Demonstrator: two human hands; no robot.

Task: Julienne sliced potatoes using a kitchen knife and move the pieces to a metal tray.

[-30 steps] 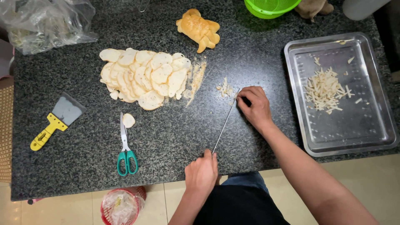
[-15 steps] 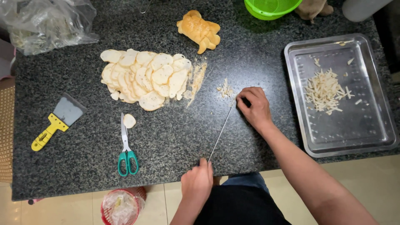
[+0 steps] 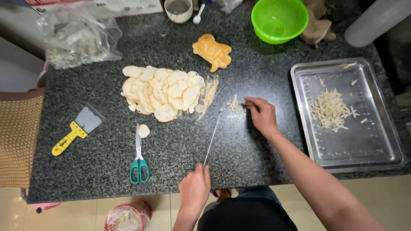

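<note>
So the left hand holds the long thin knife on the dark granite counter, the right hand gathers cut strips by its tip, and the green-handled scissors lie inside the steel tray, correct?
Not quite. In the head view the green-handled scissors lie on the dark granite counter, left of the long thin knife, not inside the steel tray. The left hand holding the knife and the right hand at the cut strips are as stated.

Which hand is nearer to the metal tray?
Right. The right hand rests on the counter beside the small pile of strips, just left of the metal tray; the left hand holds the knife handle at the counter's near edge, farther away.
</note>
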